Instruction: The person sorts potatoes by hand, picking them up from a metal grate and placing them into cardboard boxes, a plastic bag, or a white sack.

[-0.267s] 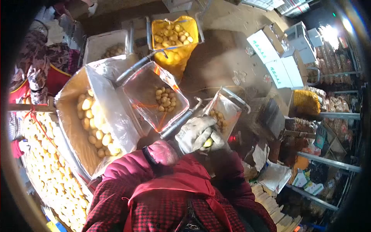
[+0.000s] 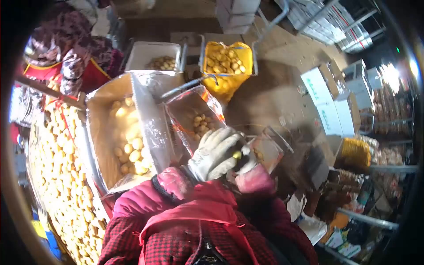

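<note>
My left hand [image 2: 213,153], in a pale work glove, is closed about a small yellow potato [image 2: 237,155] in front of my chest. Against the potato's other side is my right hand [image 2: 247,164], gloved and partly in shadow, its fingers curled and somewhat blurred. Just beyond the hands, a clear plastic-lined bag [image 2: 181,115] on a metal frame holds several potatoes. A second lined holder [image 2: 270,149] with a few potatoes lies right behind my right hand and is partly hidden by it.
To the left stands a large lined carton [image 2: 98,132] of potatoes, beside a broad heap of potatoes [image 2: 66,185]. Farther back are a yellow mesh bag [image 2: 225,90] and a white bin [image 2: 154,51], both with potatoes. White boxes [image 2: 327,110] and metal racks [image 2: 371,224] stand on the right.
The view has shifted, so the surroundings sit farther right and the carton appears lower. My left hand's fingers have straightened somewhat over the potato, which stays between both hands.
</note>
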A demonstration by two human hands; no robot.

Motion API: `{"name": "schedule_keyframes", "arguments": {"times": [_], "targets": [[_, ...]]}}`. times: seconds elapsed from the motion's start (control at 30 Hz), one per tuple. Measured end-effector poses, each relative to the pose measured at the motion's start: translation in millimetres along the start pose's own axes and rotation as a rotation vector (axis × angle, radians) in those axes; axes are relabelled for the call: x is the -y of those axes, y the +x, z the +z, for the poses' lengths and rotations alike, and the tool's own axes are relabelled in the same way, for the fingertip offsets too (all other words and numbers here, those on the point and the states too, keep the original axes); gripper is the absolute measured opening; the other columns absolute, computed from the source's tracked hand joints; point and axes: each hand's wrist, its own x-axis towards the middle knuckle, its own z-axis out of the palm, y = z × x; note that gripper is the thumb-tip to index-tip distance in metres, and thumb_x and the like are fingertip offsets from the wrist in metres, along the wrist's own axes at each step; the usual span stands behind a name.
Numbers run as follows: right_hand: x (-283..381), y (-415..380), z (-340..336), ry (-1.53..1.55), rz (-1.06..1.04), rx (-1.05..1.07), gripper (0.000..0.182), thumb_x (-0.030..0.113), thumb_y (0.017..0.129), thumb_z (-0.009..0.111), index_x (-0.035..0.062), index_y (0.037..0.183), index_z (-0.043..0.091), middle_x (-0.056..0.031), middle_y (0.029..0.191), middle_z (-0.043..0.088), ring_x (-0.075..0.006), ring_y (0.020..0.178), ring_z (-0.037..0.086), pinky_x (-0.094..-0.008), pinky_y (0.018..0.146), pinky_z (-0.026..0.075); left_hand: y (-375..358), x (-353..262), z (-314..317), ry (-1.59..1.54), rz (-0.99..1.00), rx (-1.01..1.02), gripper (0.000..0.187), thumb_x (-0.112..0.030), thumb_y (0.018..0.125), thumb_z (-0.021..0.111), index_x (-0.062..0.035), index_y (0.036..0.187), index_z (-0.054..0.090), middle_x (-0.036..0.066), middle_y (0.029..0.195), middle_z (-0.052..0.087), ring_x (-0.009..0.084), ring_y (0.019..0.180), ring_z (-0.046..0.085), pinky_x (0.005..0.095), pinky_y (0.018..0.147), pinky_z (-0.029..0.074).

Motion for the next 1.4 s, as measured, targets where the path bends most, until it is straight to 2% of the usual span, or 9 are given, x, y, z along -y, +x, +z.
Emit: {"name": "schedule_keyframes", "arguments": {"times": [0.17, 0.27, 0.43, 0.5, 0.7, 0.9, 1.03, 1.2, 1.4], "targets": [[123.4, 142.5, -9.3, -0.104, -0.265, -0.402, 0.042, 0.040, 0.100, 0.069, 0.0087, 0.128, 0.062, -0.0083, 0.120, 0.069, -0.0260, 0.110, 0.068, -0.0396, 0.085, 0.063, -40.1, 0.9, -62.2, 0.142, -0.369, -0.172, 0.066, -0.026, 0.090, 0.074, -0.0003, 0.147, 0.054, 0.028, 0.146, 0.054, 0.0444, 0.131, 0.055, 0.0498, 0.111, 0.043], [138.2, 182.3, -7.7, -0.159, -0.366, -0.391, 0.034, 0.033, 0.104, 0.065, 0.0081, 0.126, 0.063, -0.0101, 0.122, 0.070, -0.0249, 0.110, 0.068, -0.0389, 0.090, 0.062, -93.3, -4.9, -76.4, 0.221, -0.474, -0.267, 0.062, -0.020, 0.091, 0.074, -0.0007, 0.146, 0.056, 0.028, 0.144, 0.056, 0.0439, 0.129, 0.057, 0.0500, 0.109, 0.046], [19.4, 185.8, 32.4, -0.528, -0.040, -0.297, 0.042, 0.032, 0.108, 0.053, 0.0146, 0.147, 0.054, -0.0176, 0.150, 0.056, -0.0247, 0.107, 0.066, -0.0275, 0.082, 0.056, -181.1, -42.9, -105.2, 0.274, -0.721, -0.416, 0.060, -0.019, 0.093, 0.073, -0.0029, 0.148, 0.054, 0.023, 0.147, 0.055, 0.0409, 0.133, 0.055, 0.0500, 0.112, 0.044], [-46.9, 188.2, 58.9, -0.596, 0.086, -0.215, 0.042, 0.030, 0.108, 0.052, 0.0187, 0.149, 0.055, -0.0099, 0.145, 0.059, -0.0209, 0.111, 0.065, -0.0260, 0.083, 0.057, -215.0, -60.6, -120.3, 0.348, -0.741, -0.494, 0.061, -0.019, 0.093, 0.074, -0.0042, 0.148, 0.054, 0.023, 0.147, 0.055, 0.0400, 0.132, 0.056, 0.0496, 0.111, 0.045], [-217.4, 160.9, 167.6, -0.882, 0.386, 0.225, 0.061, 0.032, 0.106, 0.051, 0.0072, 0.160, 0.036, -0.0180, 0.138, 0.059, -0.0227, 0.108, 0.065, -0.0310, 0.083, 0.055, -317.1, -128.8, -173.6, 0.600, -0.901, -0.696, 0.059, -0.021, 0.091, 0.074, -0.0035, 0.145, 0.056, 0.026, 0.141, 0.058, 0.0434, 0.128, 0.057, 0.0510, 0.109, 0.045], [-358.5, 125.2, 211.8, -0.795, 0.585, 0.462, 0.051, 0.024, 0.109, 0.059, 0.0028, 0.153, 0.045, -0.0161, 0.124, 0.068, -0.0191, 0.093, 0.071, -0.0237, 0.072, 0.057, -471.2, -187.7, -197.8, 0.969, -1.483, -0.718, 0.092, -0.040, 0.083, 0.079, -0.0129, 0.160, 0.039, 0.027, 0.157, 0.042, 0.0452, 0.140, 0.045, 0.0543, 0.116, 0.036], [-428.4, 111.3, 219.6, -0.955, 0.398, 0.707, 0.040, 0.017, 0.108, 0.060, 0.0008, 0.145, 0.058, -0.0111, 0.123, 0.069, -0.0158, 0.102, 0.069, -0.0278, 0.089, 0.057, -538.8, -199.0, -222.3, 1.039, -1.619, -0.653, 0.096, -0.037, 0.083, 0.081, -0.0157, 0.164, 0.034, 0.027, 0.158, 0.042, 0.0453, 0.143, 0.043, 0.0539, 0.118, 0.036], [-465.5, 124.4, 201.3, -1.448, -0.310, 1.065, 0.036, 0.017, 0.099, 0.069, 0.0032, 0.133, 0.068, -0.0181, 0.118, 0.074, -0.0265, 0.104, 0.074, -0.0363, 0.092, 0.057, -536.3, -176.8, -263.4, 0.954, -1.721, -0.459, 0.098, -0.042, 0.079, 0.083, -0.0247, 0.163, 0.036, 0.023, 0.162, 0.035, 0.0467, 0.140, 0.043, 0.0548, 0.117, 0.035], [-474.2, 123.2, 195.8, -1.428, -0.268, 0.952, 0.033, 0.015, 0.098, 0.071, 0.0021, 0.129, 0.070, -0.0195, 0.116, 0.074, -0.0339, 0.104, 0.074, -0.0407, 0.092, 0.057, -570.7, -127.3, -297.5, 1.065, -1.629, -0.439, 0.102, -0.049, 0.073, 0.086, -0.0325, 0.161, 0.037, 0.017, 0.158, 0.038, 0.0389, 0.121, 0.054, 0.0542, 0.101, 0.045]]}}
